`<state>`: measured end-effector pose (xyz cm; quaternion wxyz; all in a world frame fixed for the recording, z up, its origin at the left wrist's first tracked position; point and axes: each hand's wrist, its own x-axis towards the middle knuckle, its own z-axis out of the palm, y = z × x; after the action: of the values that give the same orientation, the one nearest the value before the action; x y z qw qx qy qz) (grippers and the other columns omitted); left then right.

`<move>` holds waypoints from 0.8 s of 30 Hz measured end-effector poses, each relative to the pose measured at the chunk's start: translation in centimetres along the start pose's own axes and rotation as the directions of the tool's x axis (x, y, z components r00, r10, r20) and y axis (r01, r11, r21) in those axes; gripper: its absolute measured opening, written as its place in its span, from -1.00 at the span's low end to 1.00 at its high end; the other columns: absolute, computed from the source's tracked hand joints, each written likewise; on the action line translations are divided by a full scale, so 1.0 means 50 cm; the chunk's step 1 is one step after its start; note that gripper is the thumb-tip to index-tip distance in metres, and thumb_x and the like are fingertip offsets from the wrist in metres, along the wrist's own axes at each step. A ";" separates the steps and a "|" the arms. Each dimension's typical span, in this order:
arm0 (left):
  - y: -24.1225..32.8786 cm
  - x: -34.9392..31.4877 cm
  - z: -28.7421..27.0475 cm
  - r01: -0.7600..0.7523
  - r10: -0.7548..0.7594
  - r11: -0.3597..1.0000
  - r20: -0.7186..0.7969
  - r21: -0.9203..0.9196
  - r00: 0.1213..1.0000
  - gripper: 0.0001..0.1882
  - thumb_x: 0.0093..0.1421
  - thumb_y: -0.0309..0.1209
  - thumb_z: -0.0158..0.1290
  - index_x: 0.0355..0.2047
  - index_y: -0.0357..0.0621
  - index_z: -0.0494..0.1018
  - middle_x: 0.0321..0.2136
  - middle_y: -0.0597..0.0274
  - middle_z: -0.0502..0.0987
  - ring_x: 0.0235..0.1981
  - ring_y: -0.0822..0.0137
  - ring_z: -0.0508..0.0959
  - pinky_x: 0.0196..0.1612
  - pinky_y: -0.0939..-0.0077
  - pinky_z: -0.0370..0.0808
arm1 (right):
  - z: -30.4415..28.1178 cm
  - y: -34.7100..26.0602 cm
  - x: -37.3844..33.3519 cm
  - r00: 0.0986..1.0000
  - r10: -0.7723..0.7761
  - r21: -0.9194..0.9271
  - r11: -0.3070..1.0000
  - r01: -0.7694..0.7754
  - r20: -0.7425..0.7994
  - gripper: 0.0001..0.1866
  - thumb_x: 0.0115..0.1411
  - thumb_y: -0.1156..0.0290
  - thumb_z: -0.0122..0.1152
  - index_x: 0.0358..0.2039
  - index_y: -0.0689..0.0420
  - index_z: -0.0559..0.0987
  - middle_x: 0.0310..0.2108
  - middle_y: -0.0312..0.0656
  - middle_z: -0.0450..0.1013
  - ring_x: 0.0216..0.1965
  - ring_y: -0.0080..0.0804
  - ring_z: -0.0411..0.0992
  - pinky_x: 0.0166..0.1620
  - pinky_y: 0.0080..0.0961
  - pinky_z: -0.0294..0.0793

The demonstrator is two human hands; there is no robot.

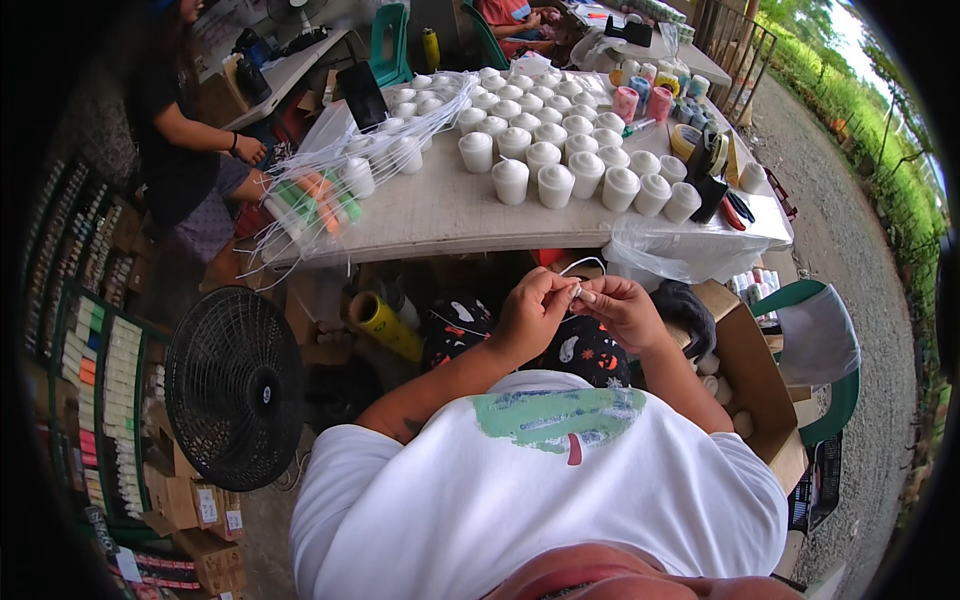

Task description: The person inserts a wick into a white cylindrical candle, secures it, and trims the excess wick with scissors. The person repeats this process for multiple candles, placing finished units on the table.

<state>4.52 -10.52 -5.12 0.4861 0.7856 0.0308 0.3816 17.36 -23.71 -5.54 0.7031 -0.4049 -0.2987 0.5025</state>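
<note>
Above my lap, just in front of the table's near edge, my left hand [533,317] and my right hand [622,311] meet fingertip to fingertip. Both are closed in a pinch on a thin white cord [590,261], which loops up over the fingers. A small pale bit shows between the fingertips; what it is, I cannot make out. On the table [430,228] stand rows of white cup-shaped pieces [555,185] with domed, pointed tops. A bundle of long white cords [330,160] lies across the table's left part and hangs over its edge.
A black fan [235,388] stands at my left, near a yellow tube [385,325]. At my right is an open cardboard box [750,370] with white pieces inside. Clear plastic bags [680,248] hang at the table's front. Another person [180,130] stands at the far left.
</note>
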 end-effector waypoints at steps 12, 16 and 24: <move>-0.027 -0.014 0.019 -0.066 0.068 0.994 -0.027 0.083 0.997 -0.96 0.17 -0.53 0.08 -0.38 -0.25 0.47 -0.49 0.15 0.47 -0.50 0.28 0.50 -0.43 0.48 0.44 | -0.010 0.041 -0.010 0.994 -0.062 -0.075 0.996 0.055 -0.092 -0.83 0.25 0.44 0.13 -0.21 0.26 0.53 -0.28 -0.26 0.51 -0.22 -0.54 0.46 -0.10 -0.59 0.44; -0.014 0.008 -0.002 -0.052 0.051 0.996 0.018 0.071 0.999 -0.95 0.18 -0.52 0.09 -0.37 -0.25 0.50 -0.49 0.18 0.47 -0.52 0.34 0.47 -0.45 0.54 0.40 | 0.013 0.021 0.001 0.974 -0.189 -0.378 0.917 0.129 -0.125 -0.86 0.24 0.48 0.12 -0.24 0.27 0.52 -0.29 -0.29 0.50 -0.25 -0.56 0.46 -0.12 -0.60 0.42; 0.038 0.098 -0.058 -0.177 0.184 0.947 -0.001 0.267 0.983 -0.91 0.18 -0.46 0.09 -0.43 -0.23 0.47 -0.52 0.18 0.45 -0.55 0.31 0.44 -0.47 0.48 0.37 | 0.078 -0.087 0.052 0.690 -0.644 -0.930 -0.097 0.354 0.330 -0.80 -0.11 0.57 0.26 -0.40 0.15 0.49 -0.48 -0.21 0.41 -0.38 -0.22 0.42 -0.20 -0.40 0.39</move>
<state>5.54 -7.30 -0.15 0.3391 0.8380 0.0159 0.4271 16.98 -20.93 0.23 0.4308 -0.6609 -0.5908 -0.1690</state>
